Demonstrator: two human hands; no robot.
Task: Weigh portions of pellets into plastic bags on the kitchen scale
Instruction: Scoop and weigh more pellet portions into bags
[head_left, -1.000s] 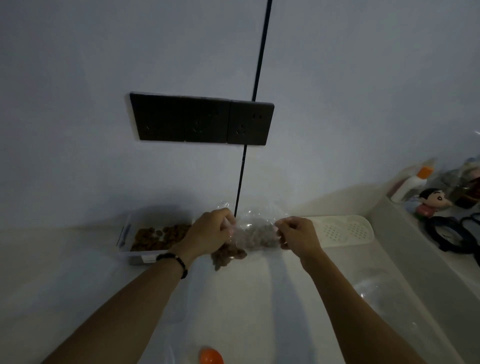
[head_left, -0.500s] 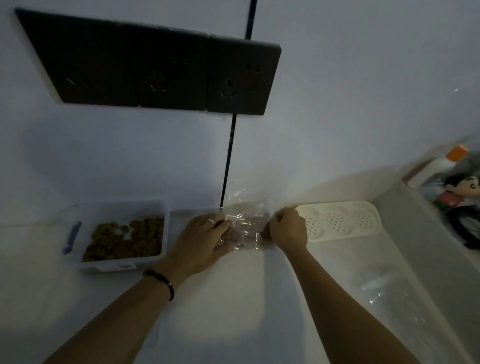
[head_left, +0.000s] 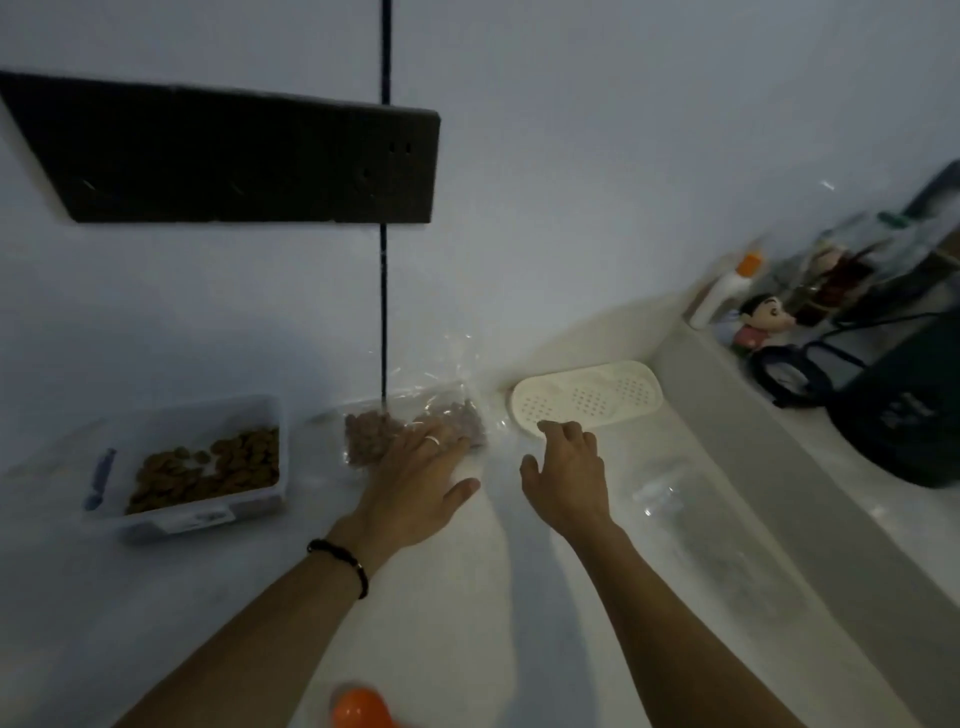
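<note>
At the centre of the frame a clear plastic bag of pellets (head_left: 415, 423) lies flat on the white counter (head_left: 467, 597), against the wall beneath the dark socket panel (head_left: 234, 156). The left hand (head_left: 415, 483) rests on it with fingers straight and spread, pressing its near edge; half a second ago both hands were pinching the bag's mouth, and a second ago they held it lifted off the counter. The right hand (head_left: 569, 467) has let go and now hovers just right of the bag, fingers relaxed and holding nothing, its fingertips near the white perforated tray (head_left: 587, 397).

At middle left, the clear tub of pellets (head_left: 202, 467) sits in the same spot, a blue clip on its left side. Empty clear bags (head_left: 670, 493) lie at middle right beside the raised ledge. On that ledge, upper right, stand a white bottle with an orange cap (head_left: 727, 288), a small figurine (head_left: 758, 322) and a black appliance (head_left: 904, 410). An orange object (head_left: 363, 709), blurred, has come back into view at the bottom edge, as a second ago
</note>
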